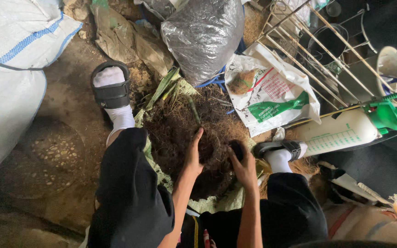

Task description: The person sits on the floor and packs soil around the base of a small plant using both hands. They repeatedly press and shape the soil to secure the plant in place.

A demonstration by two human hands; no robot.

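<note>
I look straight down between my knees at a heap of dark, fibrous soil and roots (pixel 180 124) lying on a pale green sheet (pixel 155 163). My left hand (pixel 193 154) presses into the clump of roots at the middle of the heap, fingers dug in. Beside it, my right hand (pixel 242 165) grips the same clump from the right, with a small dark object (pixel 236 149) between its fingers. Green plant stalks (pixel 164 87) stick out at the heap's far left side.
Large white woven sacks (pixel 10 69) fill the left. A grey plastic bag of soil (pixel 203 34) stands behind the heap, a white printed bag (pixel 272 92) and a white pressure sprayer with green top (pixel 345 131) to the right. A wire rack (pixel 309 46) stands behind. My sandalled feet (pixel 111 92) flank the heap.
</note>
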